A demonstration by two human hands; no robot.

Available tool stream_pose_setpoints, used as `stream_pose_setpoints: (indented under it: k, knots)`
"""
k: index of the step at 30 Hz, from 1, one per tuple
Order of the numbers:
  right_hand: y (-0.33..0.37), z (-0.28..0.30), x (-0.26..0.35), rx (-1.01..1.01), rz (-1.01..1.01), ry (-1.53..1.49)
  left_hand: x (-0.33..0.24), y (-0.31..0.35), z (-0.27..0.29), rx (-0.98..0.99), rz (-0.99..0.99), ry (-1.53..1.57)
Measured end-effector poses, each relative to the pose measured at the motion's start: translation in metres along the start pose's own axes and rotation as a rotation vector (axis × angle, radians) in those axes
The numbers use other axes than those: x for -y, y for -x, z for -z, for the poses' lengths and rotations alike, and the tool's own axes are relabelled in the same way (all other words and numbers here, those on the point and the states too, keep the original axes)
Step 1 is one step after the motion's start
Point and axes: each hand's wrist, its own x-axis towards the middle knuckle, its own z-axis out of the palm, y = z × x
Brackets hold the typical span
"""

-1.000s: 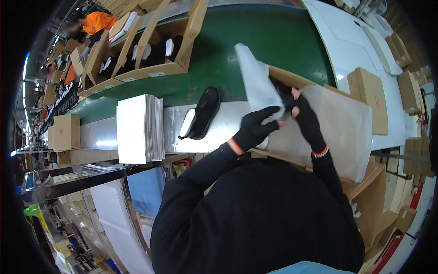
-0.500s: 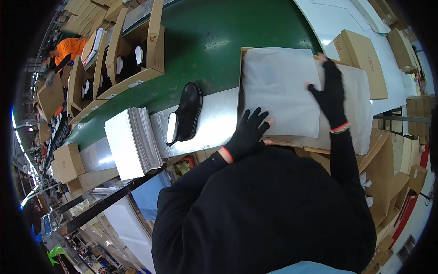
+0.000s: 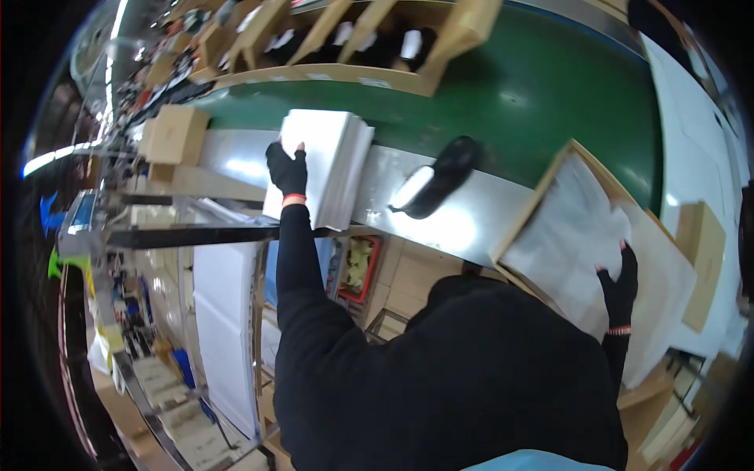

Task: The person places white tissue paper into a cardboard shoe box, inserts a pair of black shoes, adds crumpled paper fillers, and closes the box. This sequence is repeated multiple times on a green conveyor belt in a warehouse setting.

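Observation:
My left hand, in a black fingerless glove, lies at the left edge of a stack of white paper. Its thumb rests apart from the fingers on the top sheet, and I see no sheet lifted. At the right, my similarly gloved right hand is open, fingers and thumb spread over the white tissue paper. This paper lies in an open cardboard box and spreads out past its right side. Between stack and box, a black ankle boot with white stuffing at its opening lies on the metal strip.
Open shoe boxes with dark footwear stand along the far side of the green work surface. A closed carton is at the left, another box at the right. Below the table edge sits a red crate.
The view has swung left. My left hand has gone from the tissue-lined box to the paper stack. My right hand has stayed over the tissue, which is now more wrinkled.

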Motion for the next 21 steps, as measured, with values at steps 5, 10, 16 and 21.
stream_pose_setpoints:
  k: [5,10,16,21]
  knots:
    - [0.035,-0.029,0.022,0.541,-0.019,-0.258,0.144,0.028,0.005,0.514,0.645,-0.168]
    - [0.041,-0.064,0.055,0.656,0.135,-0.287,0.087,0.013,0.006,0.507,0.385,-0.371]
    - [0.003,-0.056,0.072,0.590,-0.028,-0.339,0.072,-0.010,0.064,-0.134,0.217,0.337]
    - [-0.015,-0.017,0.026,0.155,-0.145,-0.139,-0.139,0.004,0.111,0.766,0.186,1.093]
